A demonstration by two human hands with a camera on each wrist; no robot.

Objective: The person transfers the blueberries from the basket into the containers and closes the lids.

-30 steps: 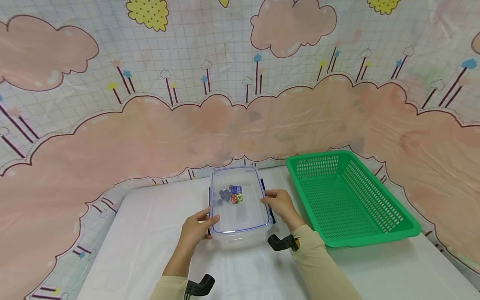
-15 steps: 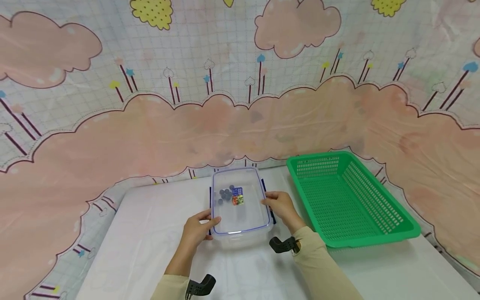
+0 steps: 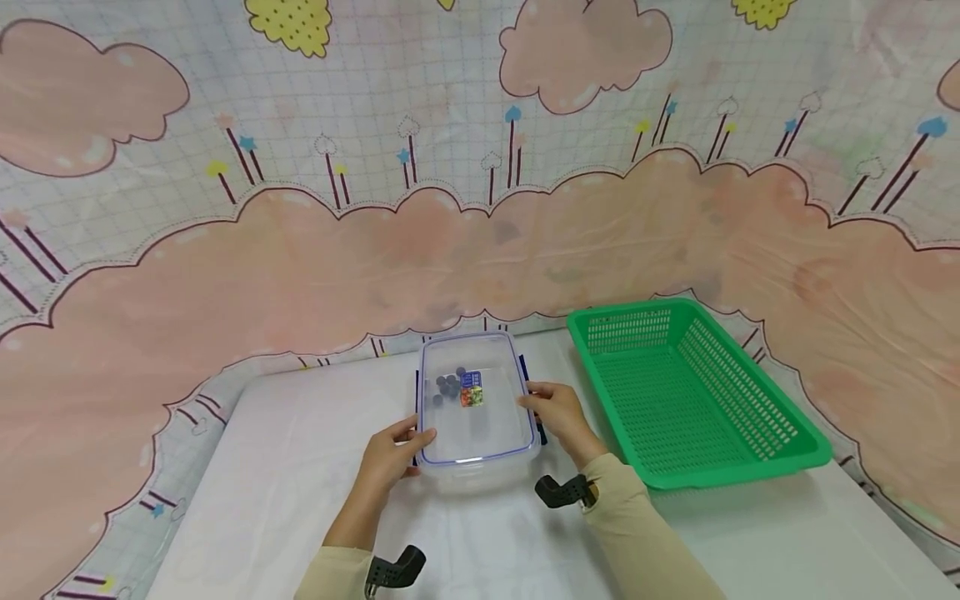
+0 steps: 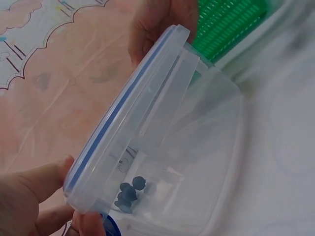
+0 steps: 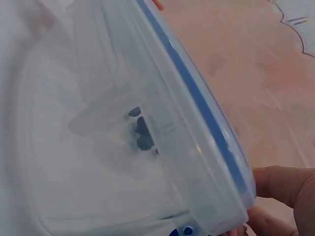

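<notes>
A clear plastic food container (image 4: 197,157) stands on the white table with its blue-edged lid (image 3: 487,433) on top. Several dark round berries, like blueberries (image 3: 447,387), lie inside towards the left. A small coloured label (image 3: 472,389) marks the lid's middle. My left hand (image 3: 387,454) holds the near left edge, thumb on the lid and fingers lower at the side. On the opposite side, my right hand (image 3: 561,417) grips the edge likewise, its thumb on the rim. Dark blue side latches (image 3: 522,367) stick out; the fingers partly hide them.
To the right stands a green plastic basket (image 3: 630,417) with slotted walls and nothing seen in it. A patterned cloth backdrop (image 3: 420,258) rises behind the table (image 3: 300,450). Black wrist cameras (image 3: 562,492) sit on both forearms.
</notes>
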